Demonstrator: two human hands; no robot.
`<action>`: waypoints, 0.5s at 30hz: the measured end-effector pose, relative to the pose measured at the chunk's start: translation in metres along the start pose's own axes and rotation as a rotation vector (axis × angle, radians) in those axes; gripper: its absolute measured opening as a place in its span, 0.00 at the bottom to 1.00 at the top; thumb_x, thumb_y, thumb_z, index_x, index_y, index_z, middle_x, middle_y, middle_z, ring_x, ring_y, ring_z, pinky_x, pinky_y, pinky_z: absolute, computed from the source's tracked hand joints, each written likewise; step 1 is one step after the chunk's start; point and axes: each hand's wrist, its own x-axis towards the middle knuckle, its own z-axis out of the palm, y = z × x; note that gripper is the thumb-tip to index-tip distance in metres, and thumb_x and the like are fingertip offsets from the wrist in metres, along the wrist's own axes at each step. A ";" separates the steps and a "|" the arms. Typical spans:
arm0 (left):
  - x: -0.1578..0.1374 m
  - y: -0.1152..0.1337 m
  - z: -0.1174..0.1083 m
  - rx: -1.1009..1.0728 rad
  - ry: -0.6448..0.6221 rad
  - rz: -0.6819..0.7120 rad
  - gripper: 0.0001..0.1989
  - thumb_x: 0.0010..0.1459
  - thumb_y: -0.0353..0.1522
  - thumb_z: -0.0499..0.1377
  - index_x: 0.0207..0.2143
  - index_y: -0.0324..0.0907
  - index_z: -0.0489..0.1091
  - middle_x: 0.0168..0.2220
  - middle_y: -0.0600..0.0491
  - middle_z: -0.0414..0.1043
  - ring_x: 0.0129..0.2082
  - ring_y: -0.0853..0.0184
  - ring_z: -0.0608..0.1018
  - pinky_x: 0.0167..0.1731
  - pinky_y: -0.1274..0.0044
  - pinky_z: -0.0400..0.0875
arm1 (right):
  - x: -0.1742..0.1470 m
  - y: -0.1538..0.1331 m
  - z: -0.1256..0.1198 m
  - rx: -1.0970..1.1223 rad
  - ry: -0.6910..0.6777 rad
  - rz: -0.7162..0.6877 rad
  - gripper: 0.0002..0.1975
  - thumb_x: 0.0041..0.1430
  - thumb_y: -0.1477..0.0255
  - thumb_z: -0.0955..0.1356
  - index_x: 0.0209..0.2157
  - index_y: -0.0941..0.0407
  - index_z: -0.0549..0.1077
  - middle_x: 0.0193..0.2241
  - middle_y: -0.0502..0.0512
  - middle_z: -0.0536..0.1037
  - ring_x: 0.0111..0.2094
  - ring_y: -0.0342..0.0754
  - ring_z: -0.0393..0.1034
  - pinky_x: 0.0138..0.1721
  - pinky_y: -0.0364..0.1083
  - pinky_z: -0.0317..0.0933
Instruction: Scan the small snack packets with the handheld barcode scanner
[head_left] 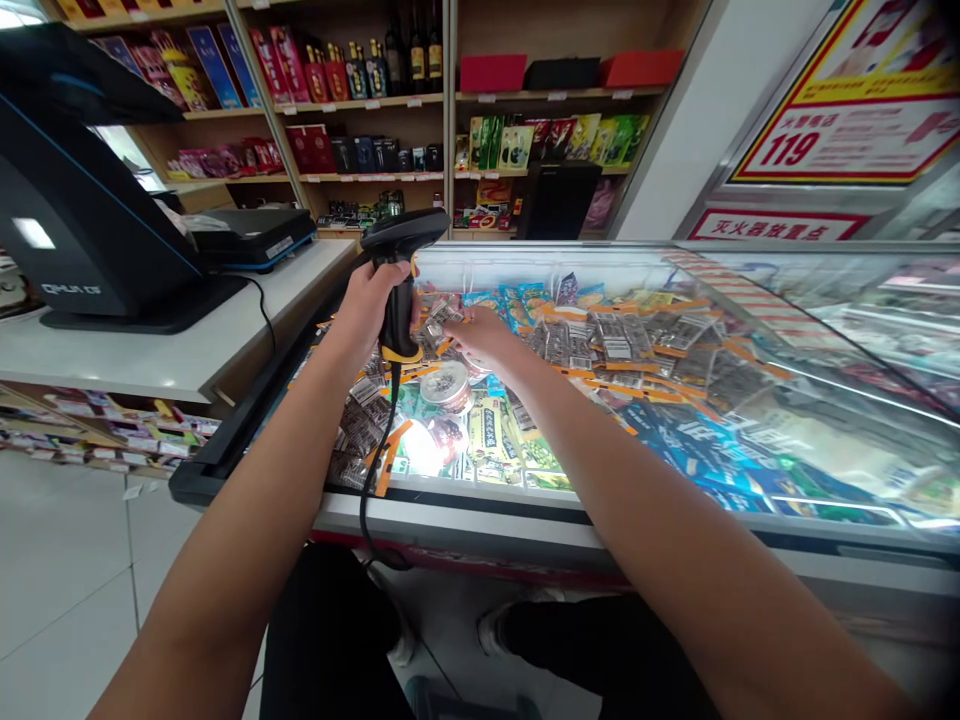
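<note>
My left hand (373,300) is wrapped round the grip of a black and yellow barcode scanner (401,232), whose cord (391,420) hangs down over the freezer's front edge. Just right of it, my right hand (480,335) is closed by the fingertips on a clear snack packet (442,318) with dark print, close to the scanner's front. Many similar packets with orange edges (615,335) lie on the freezer's glass top or heap around my hands. Below them I see a round tub (445,385) and a yellow-green packet (491,430).
The chest freezer (480,508) spans the front, with blue packs (675,445) on its right side. A counter (225,345) with a checkout screen (82,190) and a scale (251,235) stands at left. Stocked shelves (367,105) line the back.
</note>
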 end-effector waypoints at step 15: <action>-0.006 -0.009 0.003 0.401 -0.313 -0.071 0.10 0.58 0.40 0.58 0.30 0.42 0.65 0.21 0.54 0.73 0.20 0.67 0.73 0.21 0.77 0.66 | 0.014 0.022 -0.067 0.195 0.402 -0.098 0.28 0.64 0.62 0.69 0.18 0.51 0.50 0.17 0.44 0.48 0.20 0.42 0.42 0.23 0.45 0.43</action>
